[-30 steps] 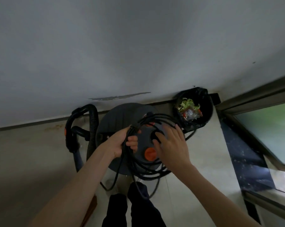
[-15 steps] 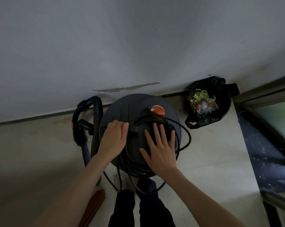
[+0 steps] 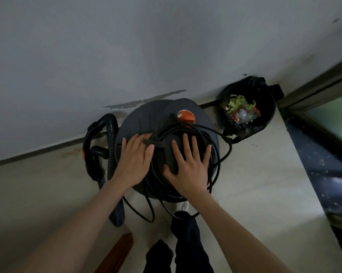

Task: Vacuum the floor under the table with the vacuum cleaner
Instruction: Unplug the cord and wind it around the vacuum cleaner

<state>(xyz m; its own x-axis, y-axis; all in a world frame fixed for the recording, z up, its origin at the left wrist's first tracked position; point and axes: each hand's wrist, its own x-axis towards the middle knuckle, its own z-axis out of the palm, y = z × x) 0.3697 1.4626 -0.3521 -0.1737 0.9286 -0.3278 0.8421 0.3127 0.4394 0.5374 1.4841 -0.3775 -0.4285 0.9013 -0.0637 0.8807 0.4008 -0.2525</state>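
Fingers of both hands, left hand (image 3: 133, 164) and right hand (image 3: 189, 170), now lie spread flat on the round dark-grey vacuum cleaner (image 3: 146, 119). Its coiled black power cord (image 3: 223, 146), gripped a second ago, is released; unwinding probably follows.

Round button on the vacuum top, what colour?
Orange button, clearest in the head view.
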